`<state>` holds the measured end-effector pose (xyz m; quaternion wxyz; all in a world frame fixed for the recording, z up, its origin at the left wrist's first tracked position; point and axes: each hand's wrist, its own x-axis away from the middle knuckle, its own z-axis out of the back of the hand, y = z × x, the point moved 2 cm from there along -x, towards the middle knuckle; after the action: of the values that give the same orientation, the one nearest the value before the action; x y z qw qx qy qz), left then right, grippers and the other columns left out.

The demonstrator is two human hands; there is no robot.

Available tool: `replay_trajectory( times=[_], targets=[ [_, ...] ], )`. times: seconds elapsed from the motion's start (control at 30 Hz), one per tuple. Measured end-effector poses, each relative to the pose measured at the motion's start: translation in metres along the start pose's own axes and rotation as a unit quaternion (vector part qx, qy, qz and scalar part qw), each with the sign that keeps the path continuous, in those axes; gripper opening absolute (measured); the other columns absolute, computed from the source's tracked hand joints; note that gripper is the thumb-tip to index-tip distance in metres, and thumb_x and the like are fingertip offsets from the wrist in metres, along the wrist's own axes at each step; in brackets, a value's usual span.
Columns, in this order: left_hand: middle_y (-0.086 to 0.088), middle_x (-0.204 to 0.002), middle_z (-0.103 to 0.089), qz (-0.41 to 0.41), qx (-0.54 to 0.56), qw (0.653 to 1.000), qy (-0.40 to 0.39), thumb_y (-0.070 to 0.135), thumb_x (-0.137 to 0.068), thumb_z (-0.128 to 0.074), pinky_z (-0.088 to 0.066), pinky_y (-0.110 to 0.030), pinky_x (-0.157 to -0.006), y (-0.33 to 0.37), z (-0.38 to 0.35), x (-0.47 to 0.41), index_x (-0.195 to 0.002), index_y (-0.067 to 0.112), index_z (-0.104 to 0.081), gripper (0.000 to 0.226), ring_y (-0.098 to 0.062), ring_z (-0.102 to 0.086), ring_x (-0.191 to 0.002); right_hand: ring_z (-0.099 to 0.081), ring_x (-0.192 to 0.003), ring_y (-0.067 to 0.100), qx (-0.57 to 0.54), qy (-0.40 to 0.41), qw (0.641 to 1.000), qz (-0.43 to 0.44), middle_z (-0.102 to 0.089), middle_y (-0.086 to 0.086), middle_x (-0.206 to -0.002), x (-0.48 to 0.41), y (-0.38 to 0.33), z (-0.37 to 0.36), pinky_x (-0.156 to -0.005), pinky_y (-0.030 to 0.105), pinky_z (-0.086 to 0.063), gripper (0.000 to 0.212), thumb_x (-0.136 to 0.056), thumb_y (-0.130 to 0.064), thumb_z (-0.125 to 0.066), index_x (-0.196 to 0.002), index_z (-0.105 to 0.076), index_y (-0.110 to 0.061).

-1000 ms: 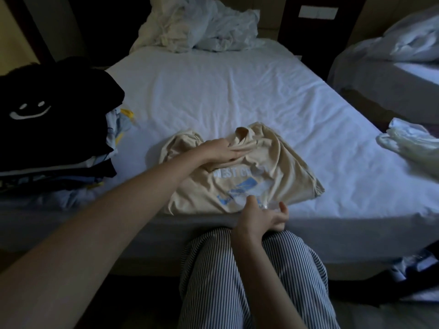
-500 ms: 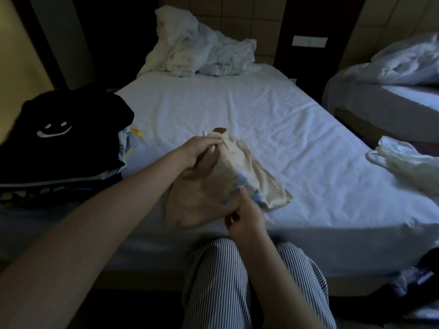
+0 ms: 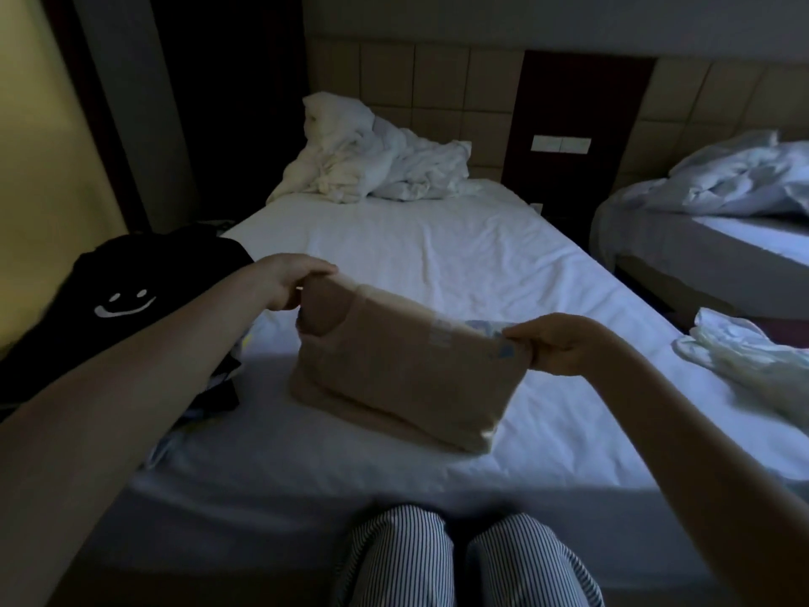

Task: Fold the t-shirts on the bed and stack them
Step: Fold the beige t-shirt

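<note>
Head view: the left hand (image 3: 294, 280) pinches one top corner of the beige t-shirt (image 3: 394, 378); the right hand (image 3: 558, 343) pinches the other. The shirt hangs taut between them, its lower fold resting on the bed (image 3: 437, 251), likely to square the edges. The dark stack (image 3: 131, 291) lies beside the left forearm.
</note>
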<state>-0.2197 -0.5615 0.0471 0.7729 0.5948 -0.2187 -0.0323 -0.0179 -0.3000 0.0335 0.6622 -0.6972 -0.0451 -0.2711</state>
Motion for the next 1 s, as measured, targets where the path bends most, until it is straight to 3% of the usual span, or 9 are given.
replay_trajectory(
  times=[0.1,0.27,0.37,0.5,0.57,0.67,0.8,0.9,1.0],
  targets=[
    [-0.010,-0.084,-0.057,0.038,-0.072,0.997,-0.002,0.017,-0.093,-0.058,-0.044,-0.028,-0.069,0.000,0.005,-0.004,-0.083,0.006,-0.058,0.014,-0.021,-0.053,-0.076,-0.054,-0.077,0.020,0.127,0.034,0.991,0.031,-0.056,0.012,-0.081,-0.016,-0.007,0.009,-0.052,0.027,-0.052,0.036,-0.095,0.001,-0.047,-0.130,-0.043,0.004],
    [-0.008,-0.075,-0.053,0.044,-0.090,0.994,0.033,0.019,-0.087,-0.065,-0.039,-0.029,-0.070,0.008,0.006,-0.019,-0.075,0.012,-0.053,0.019,-0.018,-0.050,-0.067,-0.058,-0.081,0.015,0.213,-0.009,0.976,0.048,-0.062,0.011,-0.096,-0.038,-0.024,0.013,-0.066,0.022,-0.051,0.026,-0.097,-0.017,-0.048,-0.109,-0.060,0.003],
    [-0.001,-0.093,-0.053,-0.039,-0.063,0.997,0.020,0.012,-0.089,-0.063,-0.038,-0.023,-0.068,0.021,0.004,-0.026,-0.103,0.021,-0.052,0.020,-0.012,-0.050,-0.078,-0.062,-0.090,0.017,0.262,-0.055,0.962,0.046,-0.066,0.011,-0.101,-0.042,-0.034,0.018,-0.077,0.023,-0.053,0.039,-0.093,-0.029,-0.052,-0.108,-0.061,0.006],
    [0.004,-0.111,-0.055,-0.129,-0.192,0.966,-0.111,0.008,-0.084,-0.067,-0.042,-0.023,-0.082,0.032,-0.003,-0.025,-0.119,0.012,-0.058,0.036,-0.009,-0.052,-0.097,-0.055,-0.085,0.014,0.498,-0.023,0.862,0.092,-0.063,0.003,-0.088,-0.049,-0.048,0.032,-0.078,0.024,-0.046,0.013,-0.085,-0.014,-0.066,-0.094,-0.070,-0.005],
    [0.002,-0.101,-0.061,-0.156,-0.336,0.921,-0.117,0.002,-0.080,-0.071,-0.046,-0.024,-0.077,0.035,-0.003,-0.029,-0.109,0.011,-0.062,0.032,-0.011,-0.056,-0.091,-0.046,-0.068,0.014,0.541,0.029,0.829,0.135,-0.052,0.004,-0.071,-0.058,-0.058,0.036,-0.062,0.024,-0.038,0.018,-0.086,-0.012,-0.062,-0.070,-0.062,-0.005],
    [-0.009,-0.069,-0.055,-0.210,-0.468,0.858,-0.023,0.001,-0.079,-0.064,-0.038,-0.031,-0.058,0.048,-0.005,-0.038,-0.069,0.010,-0.058,0.015,-0.026,-0.050,-0.066,-0.046,-0.067,0.018,0.604,0.099,0.763,0.209,-0.050,0.006,-0.068,-0.071,-0.076,0.037,-0.056,0.025,-0.031,0.027,-0.091,-0.018,-0.056,-0.068,-0.056,-0.004],
    [-0.018,-0.079,-0.067,-0.316,-0.410,0.842,0.150,0.005,-0.079,-0.063,-0.048,-0.037,-0.067,0.081,-0.002,-0.045,-0.071,0.004,-0.068,0.009,-0.033,-0.061,-0.077,-0.064,-0.073,0.034,0.672,0.236,0.566,0.416,-0.069,0.013,-0.078,-0.079,-0.104,0.044,-0.072,0.035,-0.043,0.016,-0.090,-0.010,-0.056,-0.093,-0.072,-0.011],
    [-0.014,-0.100,-0.070,-0.400,-0.310,0.827,0.242,0.000,-0.080,-0.058,-0.051,-0.035,-0.080,0.094,0.000,-0.035,-0.098,0.004,-0.073,0.024,-0.029,-0.062,-0.097,-0.060,-0.052,0.032,0.611,0.326,0.483,0.535,-0.064,0.012,-0.057,-0.079,-0.117,0.051,-0.068,0.037,-0.046,0.007,-0.080,-0.005,-0.065,-0.075,-0.069,-0.009],
    [-0.011,-0.104,-0.069,-0.442,-0.272,0.819,0.244,-0.004,-0.081,-0.058,-0.046,-0.031,-0.079,0.071,-0.007,-0.012,-0.105,0.006,-0.071,0.029,-0.024,-0.061,-0.098,-0.067,-0.066,0.026,0.568,0.356,0.430,0.605,-0.069,0.006,-0.073,-0.076,-0.096,0.058,-0.078,0.038,-0.043,0.011,-0.081,-0.006,-0.058,-0.080,-0.068,-0.011]
  ],
)
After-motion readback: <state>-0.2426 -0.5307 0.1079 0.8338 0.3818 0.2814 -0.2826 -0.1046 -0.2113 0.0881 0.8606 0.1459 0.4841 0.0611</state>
